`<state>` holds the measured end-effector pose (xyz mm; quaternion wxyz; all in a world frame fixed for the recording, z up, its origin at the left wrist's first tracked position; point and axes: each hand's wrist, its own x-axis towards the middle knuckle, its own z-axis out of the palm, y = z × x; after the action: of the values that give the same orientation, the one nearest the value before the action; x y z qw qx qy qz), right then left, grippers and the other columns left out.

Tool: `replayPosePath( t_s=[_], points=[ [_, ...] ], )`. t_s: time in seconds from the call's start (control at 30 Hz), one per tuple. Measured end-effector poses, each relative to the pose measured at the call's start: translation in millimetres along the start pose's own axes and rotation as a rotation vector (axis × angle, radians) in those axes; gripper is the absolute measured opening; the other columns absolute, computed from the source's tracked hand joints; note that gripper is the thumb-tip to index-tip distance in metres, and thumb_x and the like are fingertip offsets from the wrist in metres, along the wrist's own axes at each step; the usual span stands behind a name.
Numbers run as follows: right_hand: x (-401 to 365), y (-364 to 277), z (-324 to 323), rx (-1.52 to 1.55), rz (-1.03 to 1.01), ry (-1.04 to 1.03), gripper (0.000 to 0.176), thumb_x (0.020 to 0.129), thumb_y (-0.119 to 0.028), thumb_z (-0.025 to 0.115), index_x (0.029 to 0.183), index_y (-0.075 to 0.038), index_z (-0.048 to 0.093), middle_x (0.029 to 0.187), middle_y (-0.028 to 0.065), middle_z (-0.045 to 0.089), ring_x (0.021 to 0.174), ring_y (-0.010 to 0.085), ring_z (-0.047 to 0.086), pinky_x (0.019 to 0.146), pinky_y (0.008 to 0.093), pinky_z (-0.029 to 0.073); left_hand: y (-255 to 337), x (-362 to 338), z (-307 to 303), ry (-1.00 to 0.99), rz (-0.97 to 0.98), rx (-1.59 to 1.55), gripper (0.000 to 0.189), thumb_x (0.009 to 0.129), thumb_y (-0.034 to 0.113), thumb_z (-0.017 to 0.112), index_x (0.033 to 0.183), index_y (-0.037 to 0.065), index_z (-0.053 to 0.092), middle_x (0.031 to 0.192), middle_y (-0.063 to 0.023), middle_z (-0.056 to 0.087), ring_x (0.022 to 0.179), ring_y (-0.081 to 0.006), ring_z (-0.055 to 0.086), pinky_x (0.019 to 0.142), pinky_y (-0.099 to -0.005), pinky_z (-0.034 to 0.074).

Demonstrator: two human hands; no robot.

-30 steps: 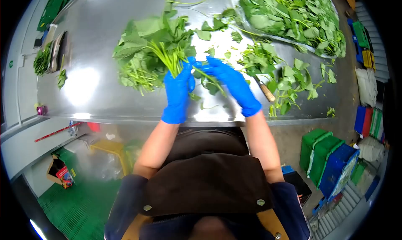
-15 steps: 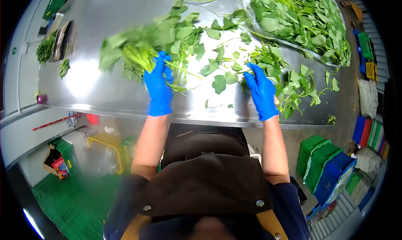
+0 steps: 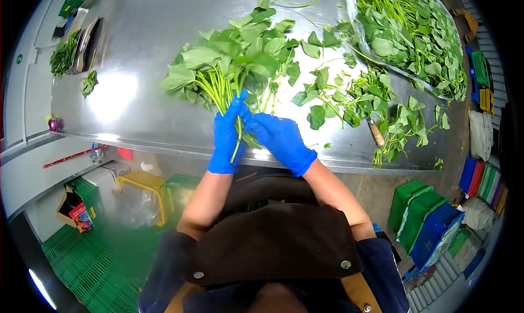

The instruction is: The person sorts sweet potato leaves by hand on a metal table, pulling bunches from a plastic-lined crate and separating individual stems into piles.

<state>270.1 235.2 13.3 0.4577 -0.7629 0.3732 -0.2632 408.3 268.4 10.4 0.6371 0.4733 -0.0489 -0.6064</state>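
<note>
Both hands wear blue gloves. My left hand [image 3: 226, 138] is closed round the stems of a leafy green bunch [image 3: 213, 84], whose leaves fan out above the metal table [image 3: 147, 24]. One stem hangs down past the fingers. Against it, my right hand [image 3: 281, 141] is bent in with its fingers together at the stems; whether it grips one is hidden. More loose leafy stems [image 3: 341, 100] lie to the right. A knife with a wooden handle [image 3: 376, 133] rests among them, its blade partly covered by leaves.
A large plastic-lined heap of greens [image 3: 409, 40] fills the back right. At the far left lie a small bunch [image 3: 65, 56] and a dark box-like holder [image 3: 86, 45]. Stacked green and blue crates [image 3: 431, 225] stand on the floor at right, a yellow stool [image 3: 144, 185] at left.
My right hand has moved left from the loose stems to my left hand. The held bunch has shifted right and is more upright. The knife handle has come into view.
</note>
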Motion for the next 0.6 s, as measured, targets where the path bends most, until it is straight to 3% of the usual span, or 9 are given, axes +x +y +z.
replayPosePath(
  t_s=[0.1, 0.13, 0.2, 0.3, 0.33, 0.43, 0.47, 0.6],
  points=[
    [9.5, 20.4, -12.3, -0.387, 0.208, 0.002, 0.032, 0.085, -0.039, 0.055, 0.081, -0.009, 0.064, 0.074, 0.0131, 0.064, 0.068, 0.0319, 0.062, 0.062, 0.0410, 0.048, 16.7, 5.8, -13.5, 0.078, 0.097, -0.202, 0.024, 0.094, 0.025, 0.052, 0.112, 0.009, 0.053, 0.076, 0.0022, 0.046, 0.064, -0.0097, 0.041, 0.056, -0.0232, 0.037],
    [14.2, 29.5, -12.1, -0.460, 0.334, -0.078, 0.033, 0.083, -0.040, 0.057, 0.081, -0.008, 0.064, 0.074, 0.0133, 0.064, 0.068, 0.0318, 0.062, 0.061, 0.0412, 0.048, 24.1, 5.0, -11.8, 0.194, 0.129, -0.165, 0.024, 0.094, 0.029, 0.052, 0.110, 0.011, 0.051, 0.079, 0.0015, 0.049, 0.064, -0.0106, 0.042, 0.057, -0.0244, 0.039],
    [22.5, 51.0, -4.4, -0.599, 0.583, -0.236, 0.036, 0.079, -0.042, 0.060, 0.081, -0.007, 0.064, 0.073, 0.0136, 0.064, 0.067, 0.0317, 0.062, 0.060, 0.0417, 0.048, 33.1, 7.9, -17.2, 0.173, 0.135, -0.152, 0.025, 0.094, 0.032, 0.050, 0.110, 0.013, 0.052, 0.079, 0.0023, 0.050, 0.059, -0.0081, 0.041, 0.054, -0.0231, 0.036],
    [24.5, 74.3, 12.5, -0.622, 0.508, -0.137, 0.044, 0.075, -0.047, 0.062, 0.076, -0.003, 0.063, 0.073, 0.0181, 0.063, 0.068, 0.0336, 0.062, 0.063, 0.0432, 0.048, 41.0, 14.2, -23.3, 0.041, 0.085, -0.193, 0.023, 0.096, 0.031, 0.046, 0.109, 0.013, 0.053, 0.070, 0.0046, 0.043, 0.050, -0.0050, 0.033, 0.047, -0.0202, 0.030],
    [21.4, 81.1, 11.1, -0.584, 0.515, -0.084, 0.036, 0.077, -0.040, 0.066, 0.077, -0.004, 0.063, 0.071, 0.0139, 0.064, 0.065, 0.0268, 0.063, 0.060, 0.0379, 0.048, 42.8, 15.9, -24.9, -0.011, 0.065, -0.213, 0.023, 0.096, 0.030, 0.045, 0.109, 0.012, 0.053, 0.066, 0.0053, 0.041, 0.047, -0.0041, 0.030, 0.045, -0.0194, 0.027],
    [10.3, 90.1, -2.6, 0.486, 0.842, 0.159, 0.025, 0.080, -0.028, 0.066, 0.077, -0.004, 0.063, 0.070, 0.0073, 0.063, 0.063, 0.0169, 0.060, 0.057, 0.0296, 0.048, 46.9, 21.2, -27.2, -0.041, 0.027, -0.247, 0.028, 0.098, 0.026, 0.042, 0.120, 0.010, 0.050, 0.061, 0.0067, 0.034, 0.043, -0.0034, 0.025, 0.041, -0.0188, 0.023],
    [6.4, 76.5, -22.3, 0.697, 0.827, 0.152, 0.016, 0.083, -0.019, 0.063, 0.078, -0.004, 0.062, 0.071, 0.0029, 0.060, 0.061, 0.0099, 0.056, 0.056, 0.0233, 0.046, 48.6, 21.5, -27.8, -0.087, -0.005, -0.255, 0.030, 0.098, 0.024, 0.042, 0.123, 0.009, 0.048, 0.060, 0.0069, 0.033, 0.042, -0.0034, 0.025, 0.041, -0.0190, 0.023],
    [-5.6, 28.9, -55.4, 0.791, 0.600, 0.273, 0.014, 0.085, -0.015, 0.059, 0.083, -0.002, 0.061, 0.069, 0.0038, 0.058, 0.054, 0.0085, 0.050, 0.051, 0.0218, 0.042, 49.1, 22.4, -22.8, -0.231, -0.072, -0.211, 0.039, 0.097, 0.017, 0.041, 0.134, 0.006, 0.039, 0.055, 0.0072, 0.030, 0.041, -0.0037, 0.025, 0.041, -0.0196, 0.023]
  ],
)
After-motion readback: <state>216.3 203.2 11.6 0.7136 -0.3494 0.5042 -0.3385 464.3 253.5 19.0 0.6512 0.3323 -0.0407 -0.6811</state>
